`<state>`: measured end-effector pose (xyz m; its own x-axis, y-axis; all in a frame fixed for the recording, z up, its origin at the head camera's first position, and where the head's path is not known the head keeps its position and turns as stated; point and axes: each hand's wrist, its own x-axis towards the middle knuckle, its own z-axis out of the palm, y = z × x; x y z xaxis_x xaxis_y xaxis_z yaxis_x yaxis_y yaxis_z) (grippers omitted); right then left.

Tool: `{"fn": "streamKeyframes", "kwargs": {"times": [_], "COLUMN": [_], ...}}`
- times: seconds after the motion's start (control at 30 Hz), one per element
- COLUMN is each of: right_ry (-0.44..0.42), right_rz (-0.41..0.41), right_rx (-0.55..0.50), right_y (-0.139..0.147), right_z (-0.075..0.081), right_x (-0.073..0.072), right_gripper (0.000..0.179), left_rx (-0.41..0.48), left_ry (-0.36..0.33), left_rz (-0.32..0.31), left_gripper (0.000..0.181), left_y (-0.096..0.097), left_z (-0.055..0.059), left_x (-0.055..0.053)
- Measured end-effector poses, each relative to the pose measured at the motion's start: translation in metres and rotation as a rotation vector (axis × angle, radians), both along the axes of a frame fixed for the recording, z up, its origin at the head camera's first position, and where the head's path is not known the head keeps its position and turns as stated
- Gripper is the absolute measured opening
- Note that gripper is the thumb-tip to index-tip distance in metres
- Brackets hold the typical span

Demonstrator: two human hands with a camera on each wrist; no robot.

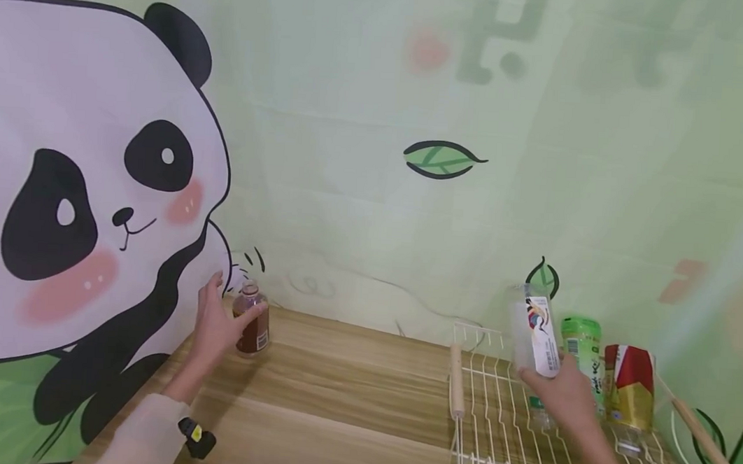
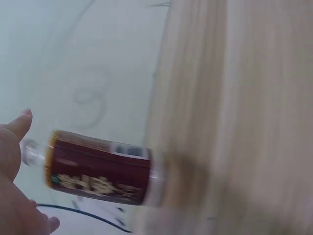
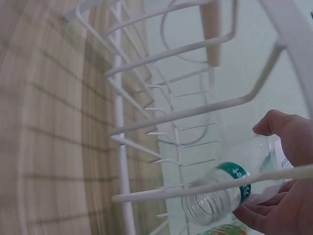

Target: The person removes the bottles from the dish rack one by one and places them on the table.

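On the left of the table stands an upright bottle (image 1: 253,331) with a dark red label and a clear neck. Beside it is my left hand (image 1: 215,329), fingers and thumb spread, the thumb overlapping the bottle in the head view. In the left wrist view the same bottle (image 2: 100,169) shows sideways, with the fingers apart around its neck end. My right hand (image 1: 561,389) grips a clear plastic bottle (image 1: 538,332) with a white label, neck down over the white wire rack (image 1: 488,406). In the right wrist view its threaded neck (image 3: 208,203) and green band show behind the rack's wires.
A green-labelled container (image 1: 582,348) and an upside-down red and gold bottle (image 1: 631,389) stand in the rack's right part. The rack has wooden handles, one (image 1: 457,380) on its left side. Behind the wooden table (image 1: 338,384) hangs a panda-printed cloth (image 1: 323,187).
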<state>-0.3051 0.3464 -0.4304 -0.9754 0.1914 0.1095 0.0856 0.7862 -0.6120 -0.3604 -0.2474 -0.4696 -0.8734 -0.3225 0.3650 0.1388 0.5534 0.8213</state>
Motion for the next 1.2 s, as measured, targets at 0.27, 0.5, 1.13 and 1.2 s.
{"fn": "streamKeyframes", "kwargs": {"times": [0.27, 0.5, 1.13, 1.2], "right_ry": [0.054, 0.155, 0.489, 0.508], "right_rz": [0.029, 0.114, 0.329, 0.354], "right_rx": [-0.046, 0.021, 0.225, 0.243], "right_y": [-0.004, -0.020, -0.095, -0.100], "right_z": [0.017, 0.035, 0.055, 0.054], "right_x": [0.009, 0.019, 0.050, 0.053], "right_gripper": [0.098, 0.104, 0.085, 0.085], "left_rx": [-0.160, -0.270, -0.796, -0.857], "left_ry": [0.203, 0.382, 0.569, 0.589], "left_rz": [-0.042, -0.114, -0.445, -0.455], "left_gripper": [0.106, 0.101, 0.103, 0.103], "left_y": [0.023, 0.063, 0.179, 0.188], "left_z": [0.045, 0.079, 0.106, 0.104], "left_x": [0.015, 0.032, 0.061, 0.063]}}
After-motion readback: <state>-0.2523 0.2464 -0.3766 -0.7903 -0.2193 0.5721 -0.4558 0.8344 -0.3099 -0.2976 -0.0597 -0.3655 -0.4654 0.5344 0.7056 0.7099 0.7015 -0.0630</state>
